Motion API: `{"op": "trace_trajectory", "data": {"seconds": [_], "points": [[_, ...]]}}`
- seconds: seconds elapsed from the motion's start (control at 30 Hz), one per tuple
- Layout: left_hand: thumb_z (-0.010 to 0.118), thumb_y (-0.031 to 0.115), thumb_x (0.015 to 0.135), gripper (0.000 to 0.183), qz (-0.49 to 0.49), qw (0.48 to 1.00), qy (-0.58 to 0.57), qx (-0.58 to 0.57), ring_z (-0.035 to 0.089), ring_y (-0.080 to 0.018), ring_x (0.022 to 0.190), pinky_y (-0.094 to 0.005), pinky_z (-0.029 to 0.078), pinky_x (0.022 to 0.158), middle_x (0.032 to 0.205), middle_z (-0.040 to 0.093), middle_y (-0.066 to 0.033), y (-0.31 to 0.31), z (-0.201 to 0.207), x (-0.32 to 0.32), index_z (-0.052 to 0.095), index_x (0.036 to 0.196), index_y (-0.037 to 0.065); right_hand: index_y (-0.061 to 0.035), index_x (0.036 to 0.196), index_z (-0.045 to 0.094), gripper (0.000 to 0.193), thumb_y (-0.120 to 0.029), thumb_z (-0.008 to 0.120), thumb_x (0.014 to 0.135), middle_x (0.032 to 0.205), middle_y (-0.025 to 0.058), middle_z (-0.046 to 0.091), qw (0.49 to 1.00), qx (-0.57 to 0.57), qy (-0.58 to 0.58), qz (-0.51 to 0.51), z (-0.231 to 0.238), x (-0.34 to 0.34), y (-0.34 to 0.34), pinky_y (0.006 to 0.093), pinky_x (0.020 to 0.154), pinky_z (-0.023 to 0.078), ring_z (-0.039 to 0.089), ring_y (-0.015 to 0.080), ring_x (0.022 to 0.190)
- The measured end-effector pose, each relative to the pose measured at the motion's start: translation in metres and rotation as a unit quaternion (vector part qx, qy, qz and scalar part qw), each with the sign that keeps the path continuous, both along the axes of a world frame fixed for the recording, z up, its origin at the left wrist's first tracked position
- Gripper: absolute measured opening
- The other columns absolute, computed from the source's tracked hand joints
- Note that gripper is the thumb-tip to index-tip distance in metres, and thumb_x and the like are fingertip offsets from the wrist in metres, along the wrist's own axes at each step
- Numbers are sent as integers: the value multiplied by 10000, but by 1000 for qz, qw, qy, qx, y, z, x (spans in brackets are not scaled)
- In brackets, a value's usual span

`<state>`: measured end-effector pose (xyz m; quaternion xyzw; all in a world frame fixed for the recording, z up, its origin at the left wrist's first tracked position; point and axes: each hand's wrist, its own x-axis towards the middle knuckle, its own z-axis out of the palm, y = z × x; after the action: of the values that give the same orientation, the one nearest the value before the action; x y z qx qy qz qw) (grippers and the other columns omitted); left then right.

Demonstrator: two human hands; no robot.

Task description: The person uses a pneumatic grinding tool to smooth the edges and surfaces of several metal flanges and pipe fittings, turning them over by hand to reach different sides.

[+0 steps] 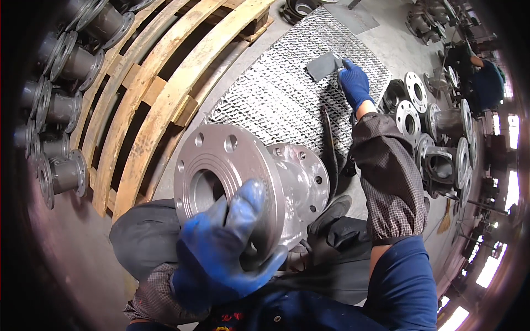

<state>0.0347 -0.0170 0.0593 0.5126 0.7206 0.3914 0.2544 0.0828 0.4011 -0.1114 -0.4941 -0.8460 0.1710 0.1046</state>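
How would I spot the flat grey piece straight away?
Find the large silvery, textured sheet beside the wooden pallet. Toward its far end is the blue-gloved right hand, with the flat grey piece at its fingertips, on the left. It is small, plain and dull, unlike the shiny patterned sheet below it and the bulky flanged castings to the right.

Windows (488,271) glare white at right, the silver mat (276,88) shines, wood boards (207,52) look bent, 4 corners are dark.

No readable text, only an illegible red marking (237,316) on the dark blue garment (320,314)
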Motion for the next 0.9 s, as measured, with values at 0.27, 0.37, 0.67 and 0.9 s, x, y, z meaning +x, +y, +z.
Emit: {"op": "trace_trajectory", "data": {"seconds": [0.27,0.37,0.67,0.9], "points": [[802,330,637,774,79,995,54,19,649,-334,660,-389,538,544,917,600,-178,6,-2,-3,460,1267,39,-43,1084,578,350,-145,482,764,1003,234,627,976,-22,-186,113,-14,-12,6,437,810,482,609,381,937],[804,337,632,766,91,994,62,18,645,-338,653,-390,535,540,920,596,-185,4,-3,-4,473,1253,35,-64,1090,585,363,-137,479,751,981,232,633,979,-37,-166,117,-12,-7,-2,442,795,484,614,395,895],[743,92,619,783,65,998,-21,-9,632,-303,793,-367,513,668,1049,580,-191,-4,2,-6,392,1314,12,-115,1086,628,370,-150,478,750,1029,207,633,974,-86,-169,120,2,17,-34,422,841,483,601,378,969],[714,35,646,854,79,995,-1,57,638,-351,948,-371,521,802,1148,574,-254,1,-5,-5,304,1392,-34,-122,1135,593,357,-180,500,796,1021,199,640,960,-46,-237,141,6,50,-77,432,830,486,614,354,962]]}}
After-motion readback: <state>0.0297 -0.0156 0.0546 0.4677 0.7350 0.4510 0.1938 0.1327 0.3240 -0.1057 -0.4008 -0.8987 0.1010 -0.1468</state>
